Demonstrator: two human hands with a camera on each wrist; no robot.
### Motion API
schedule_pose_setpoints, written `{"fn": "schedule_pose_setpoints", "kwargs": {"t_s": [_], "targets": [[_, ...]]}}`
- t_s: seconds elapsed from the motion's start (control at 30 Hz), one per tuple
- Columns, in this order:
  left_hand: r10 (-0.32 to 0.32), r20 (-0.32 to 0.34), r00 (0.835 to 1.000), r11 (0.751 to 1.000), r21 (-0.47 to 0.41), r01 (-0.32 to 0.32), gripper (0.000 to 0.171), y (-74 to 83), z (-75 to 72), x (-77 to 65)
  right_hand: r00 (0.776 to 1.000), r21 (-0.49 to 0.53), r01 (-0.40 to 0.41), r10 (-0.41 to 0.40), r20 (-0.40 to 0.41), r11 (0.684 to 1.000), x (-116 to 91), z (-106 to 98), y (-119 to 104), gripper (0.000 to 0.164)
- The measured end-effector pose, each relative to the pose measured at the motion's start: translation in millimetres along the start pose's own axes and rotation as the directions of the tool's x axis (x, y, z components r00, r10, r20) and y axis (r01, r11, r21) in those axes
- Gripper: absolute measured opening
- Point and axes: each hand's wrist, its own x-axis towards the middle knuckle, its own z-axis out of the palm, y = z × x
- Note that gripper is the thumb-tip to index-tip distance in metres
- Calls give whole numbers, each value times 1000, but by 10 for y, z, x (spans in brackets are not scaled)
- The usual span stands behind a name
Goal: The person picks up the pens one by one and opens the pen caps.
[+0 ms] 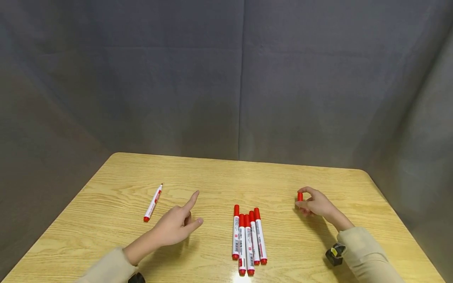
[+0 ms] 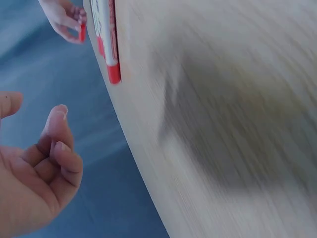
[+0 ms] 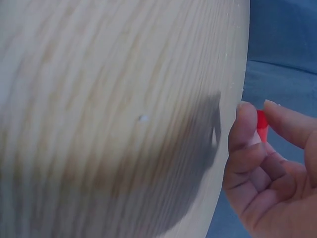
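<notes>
My right hand point(image 1: 316, 203) pinches a red marker cap point(image 1: 300, 197) between thumb and fingers, over the right part of the table. In the right wrist view the cap point(image 3: 261, 124) shows partly behind the fingers. My left hand point(image 1: 174, 226) holds nothing; its index finger and thumb point out to the right while the other fingers curl loosely. Left of that hand lies a white marker point(image 1: 153, 202) without its cap, its dark tip pointing away. Between the hands, several capped red-and-white markers point(image 1: 249, 243) lie side by side, caps toward the back.
The wooden table point(image 1: 198, 169) has rounded far corners. Behind it and at its sides hangs a grey curtain point(image 1: 177, 78). Dark devices are strapped at both wrists, the right one point(image 1: 335, 254) beside the sleeve cuff.
</notes>
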Motion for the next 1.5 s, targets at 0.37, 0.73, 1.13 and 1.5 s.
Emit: {"fn": "schedule_pose_setpoints", "kwargs": {"t_s": [0.37,0.73,1.13,1.5], "targets": [[18,68,998,997,-73,-13,77,188,170,43,999,-6,-13,13,40,1000,30,35,57,46],[58,116,992,990,-132,-42,78,276,344,78,998,-69,-10,15,59,998,23,42,121,43],[25,136,990,976,-216,5,81,290,554,182,998,-90,-2,7,62,996,21,35,138,50],[-78,168,983,986,-133,101,92,333,676,255,999,-59,18,-16,49,998,-9,-18,86,59]]}}
